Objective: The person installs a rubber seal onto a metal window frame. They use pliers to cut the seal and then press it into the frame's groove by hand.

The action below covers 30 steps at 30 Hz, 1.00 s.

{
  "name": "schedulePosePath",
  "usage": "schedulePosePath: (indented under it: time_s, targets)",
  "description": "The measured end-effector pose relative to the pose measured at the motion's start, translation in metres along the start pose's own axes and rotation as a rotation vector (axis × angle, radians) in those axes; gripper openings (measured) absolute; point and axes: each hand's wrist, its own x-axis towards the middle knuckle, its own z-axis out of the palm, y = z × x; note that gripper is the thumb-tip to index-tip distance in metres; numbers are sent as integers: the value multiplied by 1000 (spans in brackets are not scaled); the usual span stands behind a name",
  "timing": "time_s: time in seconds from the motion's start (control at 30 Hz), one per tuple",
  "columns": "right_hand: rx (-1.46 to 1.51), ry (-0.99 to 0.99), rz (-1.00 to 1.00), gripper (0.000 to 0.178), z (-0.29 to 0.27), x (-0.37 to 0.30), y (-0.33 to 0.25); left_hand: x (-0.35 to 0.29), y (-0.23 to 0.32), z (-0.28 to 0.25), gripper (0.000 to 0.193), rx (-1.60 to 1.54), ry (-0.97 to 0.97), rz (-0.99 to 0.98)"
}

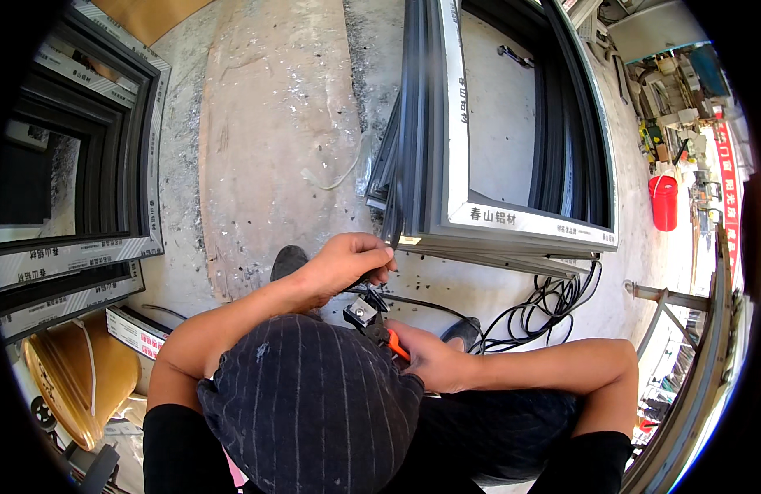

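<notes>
My left hand [357, 262] is closed, its fingertips pinched together beside the near corner of a standing stack of dark window frames [495, 216]. A thin black strip [394, 221] runs down along the frame edge to those fingers. Lower and to the right, my right hand [430, 359] is wrapped around orange-handled pliers [396, 344]. The dark head of the pliers points up and left, against a small silvery metal piece [361, 312]; whether the two are joined I cannot tell. Dark pinstriped cloth [314, 403] hides the area below.
A black cable [545, 309] lies coiled under the frames. More dark frames [154, 156] stand at the left, above a yellow-brown rounded object [84, 379]. Flat cardboard [273, 132] covers part of the littered floor. A red bucket [663, 202] stands far right, near a metal rack [685, 300].
</notes>
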Motion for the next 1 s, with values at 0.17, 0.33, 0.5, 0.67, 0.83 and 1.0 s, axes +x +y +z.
schedulePosePath:
  time_s: [0.17,0.33,0.5,0.67,0.83,1.0]
  targets:
    - [-236,50,81,63,5,5,-29,1,-2,-4,24,-19,-8,-16]
    - [-529,164,5,66,-7,7,-26,-1,0,-4,23,-15,-5,-22]
    - [124,326,30,62,-31,-21,-63,3,-5,-6,23,-46,-31,-17]
    - [-977,760,-680,59,-52,-63,-117,0,0,-5,22,-72,-47,-39]
    - [-1631,858,-220,61,-94,-60,-144,5,4,-9,23,-32,-90,-31]
    - [-1537,989,-760,63,-93,-65,-165,0,3,-6,23,-39,-53,-40]
